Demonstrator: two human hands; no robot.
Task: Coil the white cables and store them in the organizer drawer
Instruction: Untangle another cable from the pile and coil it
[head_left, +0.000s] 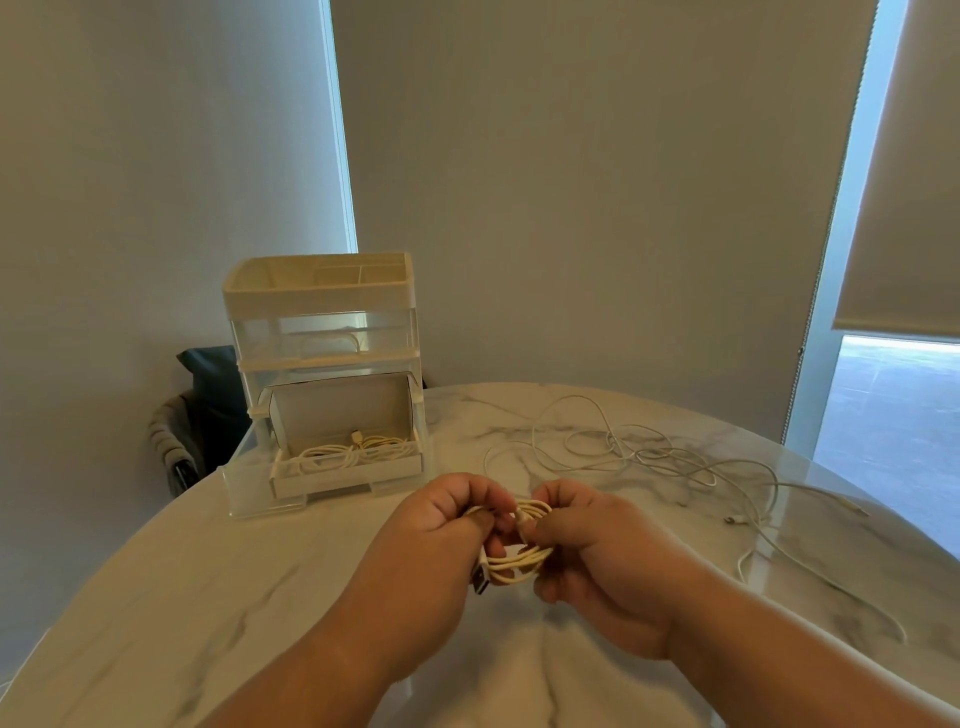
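Over table (260, 597), L hand (447, 519), R hand (587, 540) pinch coil (524, 561).

No text, label, brand, number or sign could be read anywhere in the view; the organizer (322, 384) and the cables (644, 452) bore no legible markings.

Dim warm daylight from right window (883, 415), wide-angle edge bending

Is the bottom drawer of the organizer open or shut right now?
Open. The bottom drawer is pulled out from the organizer, with a coiled cable visible inside.
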